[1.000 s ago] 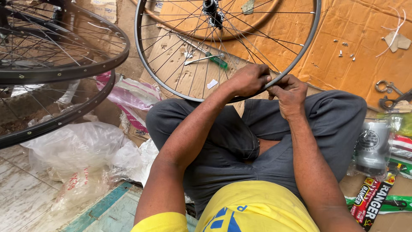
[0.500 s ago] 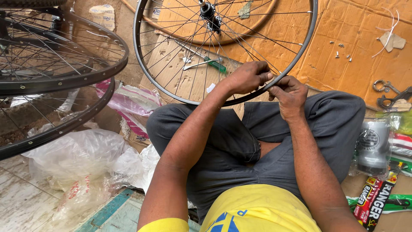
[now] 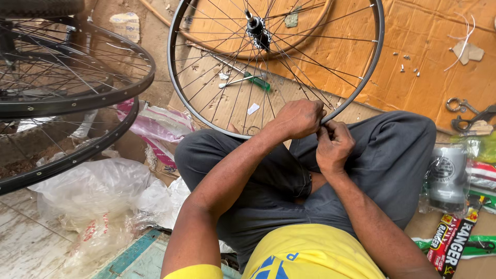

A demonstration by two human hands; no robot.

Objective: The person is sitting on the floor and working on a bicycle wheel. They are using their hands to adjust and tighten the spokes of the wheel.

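Observation:
A spoked bicycle wheel rim (image 3: pixel 178 95) with a dark hub (image 3: pixel 257 27) stands in front of me, its lower edge resting between my crossed legs in grey trousers. My left hand (image 3: pixel 297 119) is closed around the rim's near edge. My right hand (image 3: pixel 335 147) sits right beside it, fingers pinched at the same spot on the rim. What the fingers pinch is too small to tell. A green-handled screwdriver (image 3: pixel 248 80) lies on the cardboard behind the spokes.
Two more spoked wheels (image 3: pixel 77 101) stand at the left over crumpled clear plastic bags (image 3: pixel 98 194). Brown cardboard (image 3: pixel 429 46) covers the floor, with small screws and scissors (image 3: pixel 465 111) at the right. A bagged metal can (image 3: pixel 447 178) and packets lie by my right knee.
Both hands stay at the same place on the rim with only small finger movement. The view has shifted slightly.

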